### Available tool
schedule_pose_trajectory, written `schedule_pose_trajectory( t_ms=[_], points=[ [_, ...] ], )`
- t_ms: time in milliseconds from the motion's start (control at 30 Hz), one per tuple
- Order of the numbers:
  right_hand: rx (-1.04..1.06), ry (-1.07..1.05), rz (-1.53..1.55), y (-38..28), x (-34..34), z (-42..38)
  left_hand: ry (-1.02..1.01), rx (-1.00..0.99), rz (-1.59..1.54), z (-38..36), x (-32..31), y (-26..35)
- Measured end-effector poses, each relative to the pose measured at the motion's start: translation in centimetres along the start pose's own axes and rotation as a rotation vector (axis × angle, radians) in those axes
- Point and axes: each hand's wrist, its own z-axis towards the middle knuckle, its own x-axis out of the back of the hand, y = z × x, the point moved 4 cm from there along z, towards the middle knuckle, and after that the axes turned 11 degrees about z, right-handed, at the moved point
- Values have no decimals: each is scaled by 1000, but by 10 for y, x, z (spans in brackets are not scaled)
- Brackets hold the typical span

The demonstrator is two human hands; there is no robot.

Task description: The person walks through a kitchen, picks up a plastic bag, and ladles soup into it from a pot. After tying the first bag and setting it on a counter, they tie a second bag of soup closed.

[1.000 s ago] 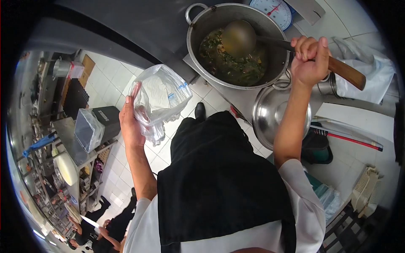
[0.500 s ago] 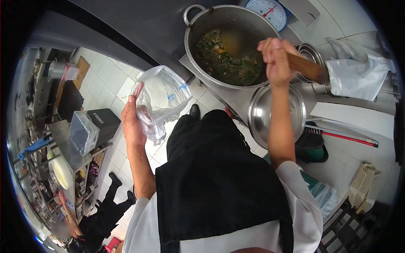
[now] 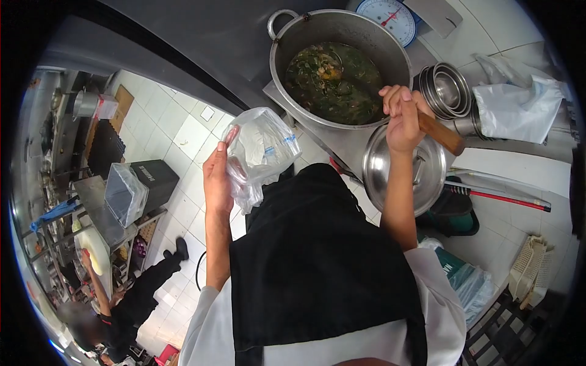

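A large metal pot (image 3: 400, 52) holds a dark broth with green leaves and some yellow pieces. My right hand (image 3: 404, 119) is closed around a wooden handle (image 3: 441, 132) at the pot's near right rim; the handle's far end is hidden. My left hand (image 3: 218, 180) grips a clear plastic bag (image 3: 268, 143), whose mouth gapes open, with fingers partly inside it. This bag is left of and below the pot, apart from it. A round metal lid (image 3: 390, 177) lies below the pot, partly behind my right forearm.
A dial scale (image 3: 389, 18) stands behind the pot. Nested metal bowls (image 3: 448, 90) and plastic bags (image 3: 519, 110) are at the right. A bag-lined grey bin (image 3: 155, 180) stands left. Another person (image 3: 137, 302) works at the lower left.
My left hand and the bag have shifted right. The wooden handle has moved slightly left and down with my right hand. The other person has changed posture, with an arm at the counter.
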Motion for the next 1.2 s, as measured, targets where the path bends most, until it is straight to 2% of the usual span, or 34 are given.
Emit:
schedule_pose_trajectory(
  t_ms=[100,200,500,567,600,667,800,867,1033,1200],
  points=[
    [5,24,-13,-1,0,-5,-29,24,-8,5,-3,-1],
    [10,72,11,1,4,-9,53,-85,2,6,-7,11],
    [-2,195,36,4,10,-10,-8,-39,27,8,-4,15],
    [-8,410,122,7,14,-11,8,-48,-7,11,-2,10],
    [-10,409,125,8,16,-8,11,-48,-6,10,-3,10],
    [-20,624,242,13,28,-2,80,-33,-107,9,0,13],
    [-51,648,301,19,47,20,213,-81,-267,4,6,28],
    [-83,756,341,19,54,26,234,-131,-313,-4,11,41],
    [-109,773,466,9,74,29,326,-83,-350,-8,15,47],
    [-85,740,458,1,61,32,219,-120,-340,-6,15,45]
  ],
)
